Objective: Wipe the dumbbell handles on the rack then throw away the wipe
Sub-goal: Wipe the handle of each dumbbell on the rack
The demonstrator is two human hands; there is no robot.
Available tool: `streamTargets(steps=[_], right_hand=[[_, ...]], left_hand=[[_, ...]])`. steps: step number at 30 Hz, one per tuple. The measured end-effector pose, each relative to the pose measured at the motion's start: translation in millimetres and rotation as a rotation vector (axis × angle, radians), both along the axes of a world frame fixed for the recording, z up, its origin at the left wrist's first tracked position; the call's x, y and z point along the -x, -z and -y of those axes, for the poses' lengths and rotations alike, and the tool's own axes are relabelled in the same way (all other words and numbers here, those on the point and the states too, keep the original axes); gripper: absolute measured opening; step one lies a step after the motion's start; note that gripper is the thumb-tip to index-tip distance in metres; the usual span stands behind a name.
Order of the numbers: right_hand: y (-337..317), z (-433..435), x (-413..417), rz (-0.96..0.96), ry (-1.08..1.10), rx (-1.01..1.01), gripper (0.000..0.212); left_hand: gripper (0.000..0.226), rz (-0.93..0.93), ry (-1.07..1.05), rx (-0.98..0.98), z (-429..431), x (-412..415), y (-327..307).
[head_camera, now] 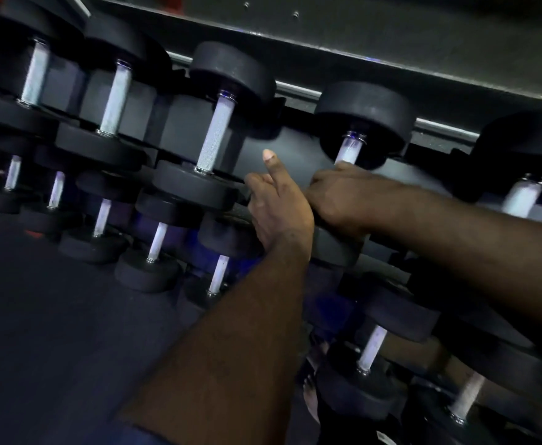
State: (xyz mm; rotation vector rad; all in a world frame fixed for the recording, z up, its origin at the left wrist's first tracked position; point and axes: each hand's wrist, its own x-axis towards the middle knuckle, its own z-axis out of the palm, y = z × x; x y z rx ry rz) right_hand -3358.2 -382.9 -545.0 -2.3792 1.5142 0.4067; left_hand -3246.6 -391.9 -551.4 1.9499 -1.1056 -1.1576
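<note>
— The fingers of the left hand?
— Index straight up, the rest curled beside a black head; whether they are gripping anything, I can't tell.
— The right hand?
— Wrapped round a handle on the rack, upper row. It is pale steel, glaring white under its round black dumbbell end.

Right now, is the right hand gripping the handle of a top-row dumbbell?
Yes, the right hand closes round the lower part of the dumbbell handle, whose bright upper end shows above the knuckles.
</note>
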Motion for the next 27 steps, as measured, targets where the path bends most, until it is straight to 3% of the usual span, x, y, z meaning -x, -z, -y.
streamTargets(steps=[3,6,8,10,11,13,15,17,20,22,25,27], right_hand=[[-16.4,19.6,-17.7,-0.256,-0.012,-0.167,0.027],[-16.5,14.1,-16.5,-0.113,0.041,-0.066,0.012],[-3.2,-8.0,-1.5,0.168,0.135,0.029,0.009],[3.0,-31.4,12.1,0.357,0.131,0.045,0.032],[4.1,-36.8,20.9,0.366,0.053,0.083,0.042],[5.9,-32.0,39.0,0.32,-0.068,0.271,0.039],[5.8,-20.5,53.1,0.304,0.08,0.435,0.04],[10.8,-21.6,47.6,0.324,0.204,0.426,0.047],[28.7,-51.9,29.0,0.385,0.02,0.265,0.053],[25.8,-50.4,47.3,0.369,-0.056,0.287,0.05],[19.5,-31.6,76.7,0.336,0.176,0.475,0.05],[20.4,-32.4,63.2,0.314,0.276,0.463,0.05]], left_hand=[[0.056,0.007,0.026,-0.011,-1.7,1.0,-3.7],[0.057,0.014,0.026,-0.005,-2.0,-0.5,-3.5],[0.057,0.018,0.023,-0.003,-1.2,-0.1,-3.5],[0.057,0.027,0.018,-0.006,-0.6,0.0,-2.9],[0.057,0.033,0.019,-0.005,-0.2,-0.1,-2.7],[0.058,0.036,0.019,-0.006,-0.4,0.4,-3.2],[0.058,0.041,0.017,-0.012,-0.5,0.8,-3.3],[0.058,0.041,0.019,-0.013,0.1,0.2,-4.4],[0.059,0.046,0.03,-0.012,-0.7,0.4,-5.1],[0.06,0.048,0.029,-0.007,0.1,0.3,-3.5],[0.062,0.057,0.036,0.004,0.6,-0.2,-0.5],[0.062,0.05,0.042,0.003,0.2,0.4,-1.6]])
